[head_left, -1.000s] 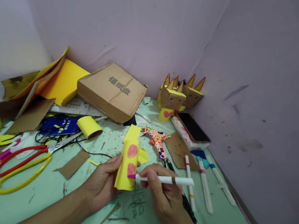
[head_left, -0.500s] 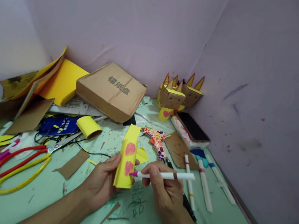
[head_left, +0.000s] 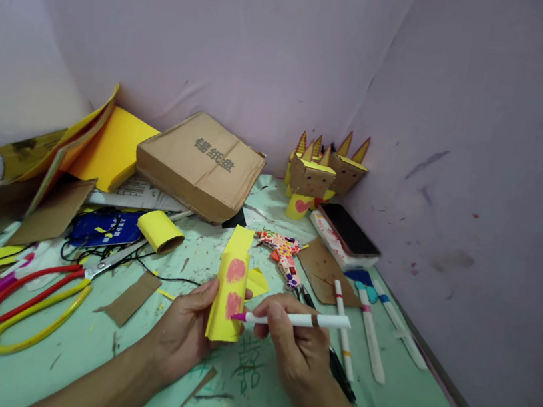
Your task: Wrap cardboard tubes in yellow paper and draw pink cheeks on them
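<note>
A folded strip of yellow paper (head_left: 223,291) with two pink coloured patches is held upright in my left hand (head_left: 188,326), its thumb along the near left edge. My right hand (head_left: 294,348) grips a white marker (head_left: 296,318) with a brown band. The marker's magenta tip touches the lower pink patch. Behind the strip, a small piece of yellow paper (head_left: 258,282) lies on the table. A floral-patterned glue gun (head_left: 284,256) rests just beyond my hands.
Scissors (head_left: 37,325) with red and yellow handles, a yellow-covered tube (head_left: 161,231) and a cardboard box (head_left: 199,163) lie left and behind. Cardboard figures (head_left: 311,179) stand at the back. A phone (head_left: 350,230) and several markers (head_left: 371,335) lie right.
The marker tip has shifted slightly left across the lower pink patch, with my right hand following. My left hand keeps the yellow strip nearly still.
</note>
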### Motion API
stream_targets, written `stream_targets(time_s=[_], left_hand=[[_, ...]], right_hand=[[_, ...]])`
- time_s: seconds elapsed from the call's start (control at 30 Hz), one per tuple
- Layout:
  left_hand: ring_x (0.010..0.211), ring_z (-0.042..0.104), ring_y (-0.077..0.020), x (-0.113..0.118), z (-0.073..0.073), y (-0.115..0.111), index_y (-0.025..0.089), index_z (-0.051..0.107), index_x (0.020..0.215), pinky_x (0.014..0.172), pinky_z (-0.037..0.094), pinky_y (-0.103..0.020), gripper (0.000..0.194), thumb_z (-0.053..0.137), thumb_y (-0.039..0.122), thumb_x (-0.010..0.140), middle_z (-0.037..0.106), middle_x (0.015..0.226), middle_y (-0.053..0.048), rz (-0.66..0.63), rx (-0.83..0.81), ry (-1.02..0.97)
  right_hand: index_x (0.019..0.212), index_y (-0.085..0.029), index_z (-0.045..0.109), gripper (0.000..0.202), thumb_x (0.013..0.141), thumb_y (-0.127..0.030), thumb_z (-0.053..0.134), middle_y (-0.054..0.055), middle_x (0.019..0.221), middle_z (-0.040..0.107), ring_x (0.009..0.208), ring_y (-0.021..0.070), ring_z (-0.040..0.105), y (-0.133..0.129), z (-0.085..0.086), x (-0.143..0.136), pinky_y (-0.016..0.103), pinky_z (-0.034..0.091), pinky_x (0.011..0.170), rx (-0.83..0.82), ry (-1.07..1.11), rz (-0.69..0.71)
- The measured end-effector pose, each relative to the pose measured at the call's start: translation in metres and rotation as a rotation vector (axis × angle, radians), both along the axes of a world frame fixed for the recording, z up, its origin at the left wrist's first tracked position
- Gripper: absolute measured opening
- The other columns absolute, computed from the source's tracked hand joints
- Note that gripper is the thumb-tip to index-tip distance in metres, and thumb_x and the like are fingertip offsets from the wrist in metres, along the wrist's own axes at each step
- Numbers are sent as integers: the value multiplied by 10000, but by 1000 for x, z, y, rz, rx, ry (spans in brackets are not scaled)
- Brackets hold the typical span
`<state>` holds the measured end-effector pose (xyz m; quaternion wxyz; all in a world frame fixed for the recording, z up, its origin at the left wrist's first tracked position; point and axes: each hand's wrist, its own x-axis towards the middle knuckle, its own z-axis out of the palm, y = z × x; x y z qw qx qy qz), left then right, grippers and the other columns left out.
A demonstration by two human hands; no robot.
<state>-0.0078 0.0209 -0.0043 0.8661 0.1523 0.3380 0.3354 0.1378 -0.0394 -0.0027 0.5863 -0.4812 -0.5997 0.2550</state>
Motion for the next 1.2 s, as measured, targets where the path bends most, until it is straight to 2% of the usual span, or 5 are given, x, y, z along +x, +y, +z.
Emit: stream_targets(time_s=[0.27, 0.6, 0.73, 0.83, 1.2], left_hand=[[664, 663, -196, -2, 0, 1, 78, 529, 1076, 622, 537, -325, 247, 461, 224, 888, 687, 891, -149, -12, 12, 14], [615, 642, -193, 3, 1, -3, 45, 564, 1034, 646, 547, -363, 288, 424, 262, 907, 687, 756, -118, 25, -1, 68], [577, 638, -205, 3, 1, -4, 58, 561, 979, 595, 534, -350, 272, 423, 281, 905, 675, 689, -113, -23, 54, 62], [554, 636, -203, 3, 1, -3, 84, 541, 968, 553, 520, -328, 219, 443, 266, 894, 664, 663, -96, -23, 58, 83], [672, 667, -195, 3, -1, -6, 76, 575, 1001, 640, 533, -307, 214, 506, 230, 870, 700, 798, -120, -10, 74, 89]], right_hand=[[715, -177, 621, 286, 913, -263, 433, -9, 573, 579, 525, 117, 560, 2, 3, 3, 216, 427, 505, 31, 15, -149], [783, -187, 635, 205, 903, -214, 471, -5, 624, 606, 554, 112, 560, 3, -8, -1, 216, 421, 523, 44, 2, -32], [794, -192, 629, 198, 906, -202, 466, -12, 617, 612, 558, 111, 571, 2, -4, -1, 213, 431, 537, 62, 15, -2], [800, -201, 622, 194, 907, -190, 460, -21, 622, 608, 570, 107, 571, 1, 0, 1, 209, 432, 550, 90, 10, -48], [819, -204, 619, 170, 895, -174, 470, -13, 629, 616, 573, 117, 567, 1, 1, 3, 229, 437, 566, 132, -61, 4]])
